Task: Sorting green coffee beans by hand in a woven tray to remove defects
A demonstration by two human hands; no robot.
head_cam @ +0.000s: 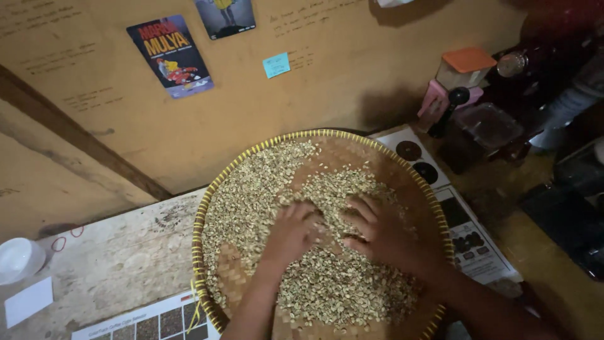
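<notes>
Pale greenish-tan beans (264, 189) lie spread through a big round woven tray (217, 201), which sits on a worn wooden surface (126, 264) pushed up against a tan wall (220, 119). The beans do not cover it evenly: they run in a thick band from the far left rim down to the near right, and that slant is the long line of the heap, while bare weave shows at the far right and near the left edge. The tray itself is a flat circle with a yellow-bound rim, so it points no way in particular.

The left hand (294, 228) lies palm down in the middle of the beans, fingers loosely spread and aimed toward the wall, gripping nothing. The right hand (377, 230) lies just beside it, also flat and open on the beans, its fingers (358, 211) angled to the left toward the other hand. Both forearms come in from the near edge.

Under the tray's right side lies a printed chart (469, 242) with dark circles and small pictures, and another chart (145, 321) with dark squares pokes out at the near left. A white bowl (17, 259) and a white card (28, 301) sit well apart at the far left. On the wall hang a colourful poster (170, 56) and a blue sticky note (277, 65). To the right stand a container with an orange lid (465, 66) and a clear plastic box (487, 124).
</notes>
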